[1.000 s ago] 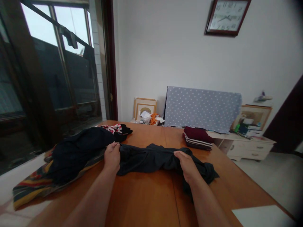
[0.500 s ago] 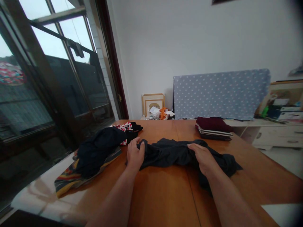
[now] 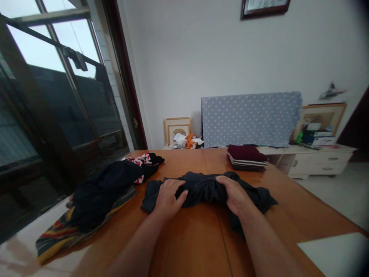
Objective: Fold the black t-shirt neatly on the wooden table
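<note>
A dark grey garment (image 3: 201, 188) lies crumpled across the wooden table in front of me, its exact kind hard to make out. My left hand (image 3: 170, 196) rests over its left part, thumb and fingers apart, so it is open. Around a fold in the middle of the cloth, my right hand (image 3: 234, 194) is closed, with the fingertips partly hidden by fabric. One end of the garment spreads beyond my left hand, and the other reaches past my right wrist.
Left on the table (image 3: 184, 238) is a loose clothes heap (image 3: 106, 192) with navy, striped and red-flowered pieces. A folded clothes stack (image 3: 247, 157) stands at the far right. White sheet (image 3: 337, 250) lies at the right edge. Behind are a dotted cloth (image 3: 250, 119) and white cabinet (image 3: 319, 163).
My left hand has let go of its raised bit of cloth and spread its fingers; the garment's left end now lies flatter. My right hand keeps its hold. The view has shifted right.
</note>
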A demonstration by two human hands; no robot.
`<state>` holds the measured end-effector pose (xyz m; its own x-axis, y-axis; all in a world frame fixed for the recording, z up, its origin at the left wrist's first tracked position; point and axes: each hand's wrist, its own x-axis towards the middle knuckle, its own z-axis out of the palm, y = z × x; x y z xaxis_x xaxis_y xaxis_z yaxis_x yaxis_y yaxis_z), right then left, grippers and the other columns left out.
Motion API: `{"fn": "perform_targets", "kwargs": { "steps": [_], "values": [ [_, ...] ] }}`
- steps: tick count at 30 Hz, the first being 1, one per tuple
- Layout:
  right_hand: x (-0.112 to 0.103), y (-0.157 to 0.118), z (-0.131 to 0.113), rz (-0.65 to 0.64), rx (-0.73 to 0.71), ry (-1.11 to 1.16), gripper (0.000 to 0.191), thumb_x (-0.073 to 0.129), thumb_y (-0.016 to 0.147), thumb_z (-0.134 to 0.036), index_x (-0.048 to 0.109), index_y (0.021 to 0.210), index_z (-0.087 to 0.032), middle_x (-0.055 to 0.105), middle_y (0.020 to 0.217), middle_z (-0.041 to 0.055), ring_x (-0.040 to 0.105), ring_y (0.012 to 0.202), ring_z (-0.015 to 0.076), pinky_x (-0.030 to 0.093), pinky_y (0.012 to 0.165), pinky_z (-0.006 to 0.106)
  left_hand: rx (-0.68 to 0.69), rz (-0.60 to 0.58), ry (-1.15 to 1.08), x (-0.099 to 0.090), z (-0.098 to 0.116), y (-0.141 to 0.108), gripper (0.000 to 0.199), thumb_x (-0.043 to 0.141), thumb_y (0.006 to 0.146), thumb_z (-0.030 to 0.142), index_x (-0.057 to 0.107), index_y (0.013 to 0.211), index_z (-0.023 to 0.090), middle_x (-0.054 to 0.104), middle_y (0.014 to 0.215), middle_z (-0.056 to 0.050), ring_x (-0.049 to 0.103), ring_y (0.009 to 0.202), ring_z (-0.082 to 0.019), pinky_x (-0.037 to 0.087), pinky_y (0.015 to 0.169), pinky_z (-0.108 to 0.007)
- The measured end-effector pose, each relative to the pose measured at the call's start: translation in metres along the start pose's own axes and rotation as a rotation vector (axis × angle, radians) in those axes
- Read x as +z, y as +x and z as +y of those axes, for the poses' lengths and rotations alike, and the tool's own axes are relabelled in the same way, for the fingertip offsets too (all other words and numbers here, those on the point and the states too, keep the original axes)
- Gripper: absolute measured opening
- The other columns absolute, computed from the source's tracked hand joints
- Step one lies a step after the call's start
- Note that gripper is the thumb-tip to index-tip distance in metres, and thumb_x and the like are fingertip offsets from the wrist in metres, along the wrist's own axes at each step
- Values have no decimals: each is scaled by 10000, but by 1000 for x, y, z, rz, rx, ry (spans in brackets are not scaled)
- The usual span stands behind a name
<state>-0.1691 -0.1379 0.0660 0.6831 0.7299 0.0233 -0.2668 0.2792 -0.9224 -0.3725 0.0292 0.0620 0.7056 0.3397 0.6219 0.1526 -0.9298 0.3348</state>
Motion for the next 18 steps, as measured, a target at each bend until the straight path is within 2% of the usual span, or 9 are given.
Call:
{"fn": "perform_targets", "kwargs": {
  "steps": [3,5,7,10,13,15,18],
  "values": [
    [5,-7,-6,-103,0,-34,282,684,719,-382,739,913,-185,763,1007,71,686,977,246,523,886,344,-15,-90,21,4,0,2,289,621,883,371,719,1127,250,695,1067,-95,594,1052,-276,429,924,-420],
    [6,-9,-9,-127,6,-55,311,681,737,-397,736,955,-182,761,1022,81,690,960,235,527,848,327,-99,-88,-17,6,-4,4,219,595,882,357,752,989,247,692,939,-80,608,950,-256,441,861,-387],
    [5,-9,-12,-97,24,-62,344,677,754,-401,723,1018,-184,760,1017,90,699,899,212,527,768,299,-269,35,-145,4,-12,7,221,580,866,363,747,926,232,689,877,-61,616,886,-235,453,826,-354],
    [-1,-5,-14,3,48,-76,357,667,768,-397,704,1058,-192,763,981,92,697,799,178,500,655,258,-587,365,-476,-3,-31,10,279,601,813,390,710,977,193,683,812,-21,615,756,-193,470,720,-299],
    [-7,-1,-14,84,51,-93,339,670,766,-404,705,1025,-188,762,921,86,679,724,155,473,599,237,-832,634,-687,-12,-52,10,306,608,777,352,667,1007,159,576,643,40,508,546,-117,409,564,-233],
    [-9,1,-13,106,56,-120,332,672,763,-404,707,1007,-182,760,898,83,667,696,146,459,582,231,-919,698,-718,-15,-62,10,293,600,767,305,646,1009,145,551,625,51,462,495,-87,383,532,-211],
    [-9,1,-10,109,55,-196,331,671,756,-410,711,989,-179,760,889,84,665,692,145,449,585,232,-916,709,-705,-12,-68,9,428,633,763,284,584,1164,143,652,781,-1,559,574,-94,451,594,-222]
  ]
}}
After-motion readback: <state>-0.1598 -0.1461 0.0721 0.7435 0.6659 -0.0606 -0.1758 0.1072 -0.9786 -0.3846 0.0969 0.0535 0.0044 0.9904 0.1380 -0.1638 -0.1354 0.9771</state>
